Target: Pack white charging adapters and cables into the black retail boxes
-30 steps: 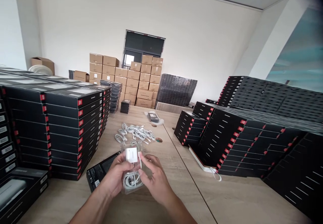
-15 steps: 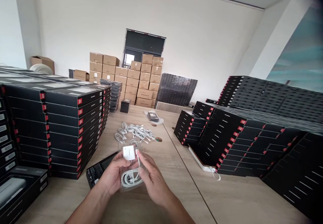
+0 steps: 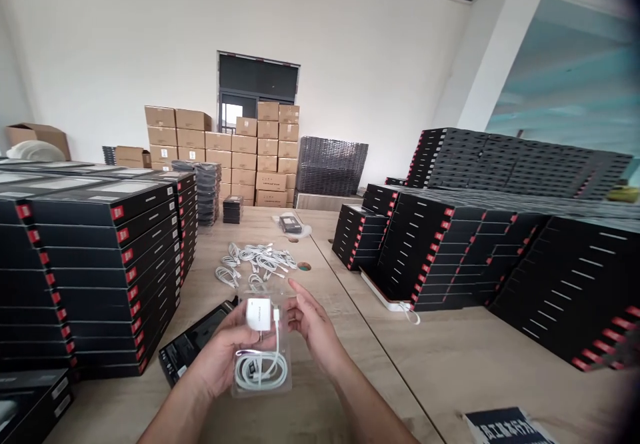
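Observation:
My left hand [image 3: 220, 357] grips a clear plastic tray [image 3: 286, 381] by its left side, with the thumb over the front. Set in the tray's upper part is a white charger [image 3: 259, 315]. A coiled white cable [image 3: 261, 371] fills the lower part, its plug end standing beside the charger. At the tray's right edge is my right hand [image 3: 315, 324], its fingers stretched and apart; whether they touch the tray I cannot tell. Under and behind my left hand lies an open black box [image 3: 193, 341], partly covered. Beyond the tray several loose white cables [image 3: 263, 257] are piled on the table.
Tall stacks of black boxes stand on the left [image 3: 100, 264] and right [image 3: 425, 251]. A white-edged tray [image 3: 383, 294] sticks out by the right stack. A dark printed sheet [image 3: 507, 425] lies front right. Cartons [image 3: 245, 161] are stacked by the far wall. The wooden table [image 3: 360, 377] has a seam.
My right hand has moved off the plug end of the cable to the tray's right edge, its fingers opening. My left hand keeps hold of the tray. The view has turned rightward.

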A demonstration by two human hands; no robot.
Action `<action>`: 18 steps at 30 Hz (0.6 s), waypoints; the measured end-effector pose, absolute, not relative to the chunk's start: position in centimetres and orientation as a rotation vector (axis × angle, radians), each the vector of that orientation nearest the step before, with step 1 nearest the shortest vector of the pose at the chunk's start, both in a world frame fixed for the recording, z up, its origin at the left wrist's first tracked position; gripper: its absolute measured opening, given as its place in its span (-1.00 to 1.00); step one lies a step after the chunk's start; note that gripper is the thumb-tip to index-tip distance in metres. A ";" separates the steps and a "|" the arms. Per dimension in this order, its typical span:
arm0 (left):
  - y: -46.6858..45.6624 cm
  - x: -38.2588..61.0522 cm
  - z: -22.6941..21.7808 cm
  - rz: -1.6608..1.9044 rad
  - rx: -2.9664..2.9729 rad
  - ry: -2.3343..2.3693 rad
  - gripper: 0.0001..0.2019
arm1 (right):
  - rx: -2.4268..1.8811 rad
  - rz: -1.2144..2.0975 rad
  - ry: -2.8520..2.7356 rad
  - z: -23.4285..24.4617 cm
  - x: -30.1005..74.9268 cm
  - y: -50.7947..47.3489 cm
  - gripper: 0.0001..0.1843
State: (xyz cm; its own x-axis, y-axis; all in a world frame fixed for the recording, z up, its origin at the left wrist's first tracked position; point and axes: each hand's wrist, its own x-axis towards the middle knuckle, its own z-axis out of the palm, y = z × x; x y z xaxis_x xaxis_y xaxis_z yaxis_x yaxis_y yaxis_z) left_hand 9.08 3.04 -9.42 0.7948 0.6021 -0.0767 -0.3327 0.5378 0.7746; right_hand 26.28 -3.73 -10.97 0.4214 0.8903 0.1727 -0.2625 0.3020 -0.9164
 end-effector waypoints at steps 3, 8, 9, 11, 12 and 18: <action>3.0 9.1 -9.8 0.413 0.980 0.345 -0.50 | -1.052 0.951 -0.878 -10.5 26.4 -4.4 -0.43; 4.8 8.7 -10.0 0.631 1.244 0.478 -0.45 | -1.094 1.064 -0.732 -10.4 28.2 -4.8 -0.60; 5.4 8.5 -10.1 0.784 1.347 0.588 -0.44 | -1.073 1.034 -0.632 -10.6 28.7 -4.7 -0.62; 6.7 8.1 -10.3 0.992 1.679 0.861 -0.44 | -1.033 0.963 -0.477 -11.0 29.6 -4.3 -0.67; 7.1 7.9 -10.5 0.986 1.893 0.996 -0.44 | -1.014 0.936 -0.437 -11.2 29.9 -4.1 -0.69; 7.4 8.0 -11.8 0.326 2.523 1.344 -0.30 | -0.927 0.859 -0.364 -11.8 29.6 -3.5 -0.52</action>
State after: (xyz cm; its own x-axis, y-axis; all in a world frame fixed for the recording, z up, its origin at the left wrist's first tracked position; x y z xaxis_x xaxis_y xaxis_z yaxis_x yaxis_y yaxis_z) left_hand 7.97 7.43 -11.83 0.5458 0.8347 0.0737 0.7756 -0.5365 0.3328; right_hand 29.56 -3.53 -11.81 0.6239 0.7778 -0.0762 -0.4859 0.3097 -0.8173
